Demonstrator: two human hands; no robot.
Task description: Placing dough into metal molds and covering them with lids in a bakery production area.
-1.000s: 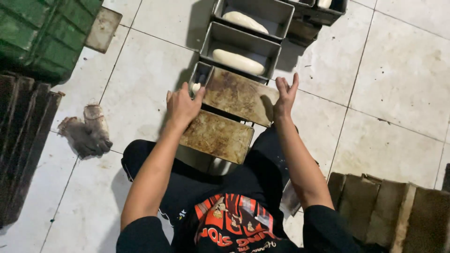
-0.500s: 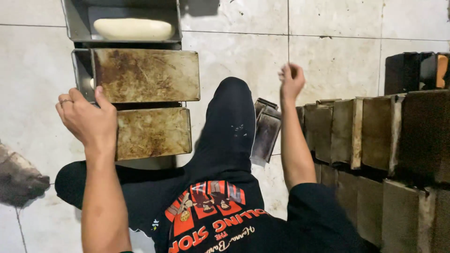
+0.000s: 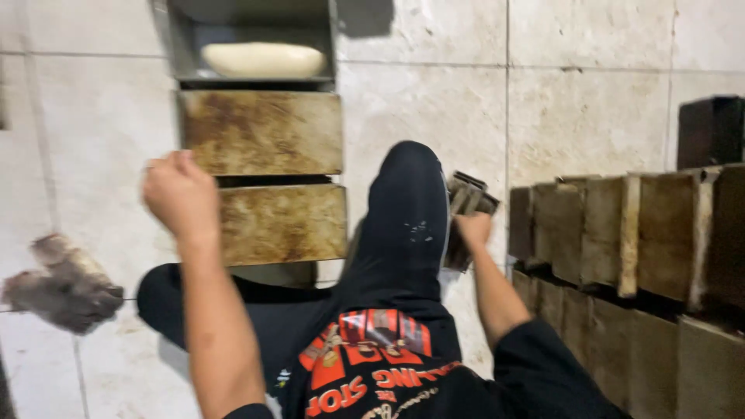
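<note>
My right hand (image 3: 472, 230) grips flat lids (image 3: 466, 209) beside the pan stack (image 3: 613, 233). My left hand (image 3: 180, 194), loosely curled and empty, hangs left of the lidded pans (image 3: 264, 178). The lids could slip if my grip loosens.

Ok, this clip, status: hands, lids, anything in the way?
Left hand raised, loosely closed, empty, beside two lidded tins. Right hand gripping small stack of flat lids by the knee. Open tin with dough beyond; nothing blocking.
</note>
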